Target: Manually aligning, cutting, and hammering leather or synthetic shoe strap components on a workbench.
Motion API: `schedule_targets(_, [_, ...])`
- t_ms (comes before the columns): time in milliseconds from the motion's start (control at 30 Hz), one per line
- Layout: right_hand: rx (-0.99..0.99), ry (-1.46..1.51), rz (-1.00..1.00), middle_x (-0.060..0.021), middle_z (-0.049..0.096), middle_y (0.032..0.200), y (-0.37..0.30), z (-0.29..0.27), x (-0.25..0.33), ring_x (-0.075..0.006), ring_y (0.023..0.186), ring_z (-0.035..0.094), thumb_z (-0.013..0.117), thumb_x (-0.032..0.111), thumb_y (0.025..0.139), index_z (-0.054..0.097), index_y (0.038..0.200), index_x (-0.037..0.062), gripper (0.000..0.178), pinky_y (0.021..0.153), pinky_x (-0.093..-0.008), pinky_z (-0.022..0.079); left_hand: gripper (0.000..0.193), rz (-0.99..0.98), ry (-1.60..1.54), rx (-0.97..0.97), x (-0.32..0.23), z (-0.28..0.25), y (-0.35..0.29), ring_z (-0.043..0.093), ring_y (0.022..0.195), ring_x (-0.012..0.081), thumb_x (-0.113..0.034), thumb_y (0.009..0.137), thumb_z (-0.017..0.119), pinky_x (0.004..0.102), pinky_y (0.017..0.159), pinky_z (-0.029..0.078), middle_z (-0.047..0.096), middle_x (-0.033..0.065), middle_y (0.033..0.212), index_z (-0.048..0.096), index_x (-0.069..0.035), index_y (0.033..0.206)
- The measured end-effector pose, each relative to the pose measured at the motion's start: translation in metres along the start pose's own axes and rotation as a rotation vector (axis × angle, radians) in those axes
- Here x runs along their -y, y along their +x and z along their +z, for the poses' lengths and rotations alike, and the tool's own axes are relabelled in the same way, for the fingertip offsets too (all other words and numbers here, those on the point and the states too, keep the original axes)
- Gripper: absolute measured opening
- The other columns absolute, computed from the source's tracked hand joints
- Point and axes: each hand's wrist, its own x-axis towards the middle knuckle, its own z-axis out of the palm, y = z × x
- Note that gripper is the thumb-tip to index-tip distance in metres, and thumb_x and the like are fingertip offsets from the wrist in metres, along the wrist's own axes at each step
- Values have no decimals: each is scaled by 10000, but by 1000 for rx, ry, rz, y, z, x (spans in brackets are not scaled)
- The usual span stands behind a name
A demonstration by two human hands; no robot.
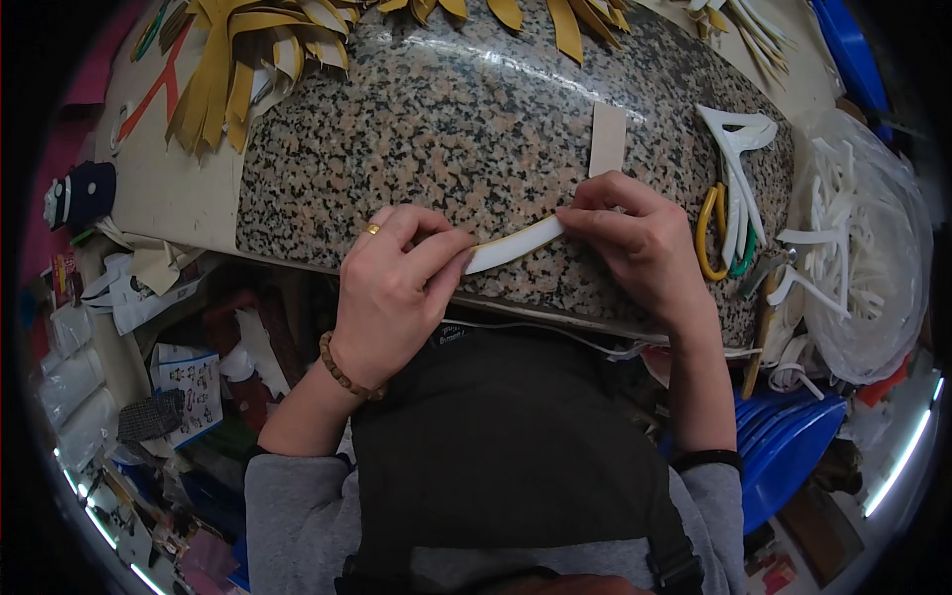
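Between my two hands a short, slightly curved white strip with a thin yellow edge (516,247) is held above the speckled stone slab (416,149). My left hand (402,273) pinches its left end between thumb and fingers; a ring and a beaded bracelet show on this hand and wrist. At the other end, the fingertips of my right hand (635,238) are closed on the strip. Just beyond the right hand, a flat beige strip (608,139) lies on the slab. How the yellow edge joins the white face is too small to tell.
Bundles of mustard-yellow strips (223,69) lie at the far left. White strips (739,159), scissors with yellow handles (712,233) and a clear plastic bag (873,248) of white strips are on the right. Blue plastic bins (793,446) stand below the table's right side.
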Motion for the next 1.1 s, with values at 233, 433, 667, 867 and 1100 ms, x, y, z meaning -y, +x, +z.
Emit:
schedule_targets(233, [58,-100,-178,-24,712,1018,10,-3,2,-230,868,692,744,19,763,793,1038,116,297,697,-352,586,232,95,-43,59,8,-3,0,670,833,226,59,809,776,332,699,542,676,62,950,775,-59,1009])
schedule_targets(433, [35,-159,-174,17,724,1062,6,4,7,-193,842,668,756,67,751,799,1062,154,326,675,-334,579,213,85,-94,53,10,-2,-2,654,843,231,38,814,773,342,713,539,665,58,948,767,-61,1003])
schedule_targets(667, [34,-239,-188,41,715,1057,7,6,13,-180,831,662,752,61,724,795,1061,144,349,657,-322,583,393,117,-110,56,13,-3,-7,646,854,224,83,811,726,343,711,543,638,45,1061,792,-132,1133])
schedule_targets(867, [39,-317,-207,-6,683,1102,-5,11,19,-193,880,655,728,39,723,751,1189,139,477,669,-338,571,436,303,388,100,5,-1,-12,606,1025,219,-23,826,691,384,820,494,620,20,1112,779,-213,1208])
schedule_targets(1100, [95,-381,-53,-104,600,1270,-15,11,40,-283,1147,596,698,80,766,751,1207,137,447,913,-407,516,294,424,495,147,-20,-2,10,593,1125,232,-110,787,695,414,928,444,635,26,1170,772,-138,1069])
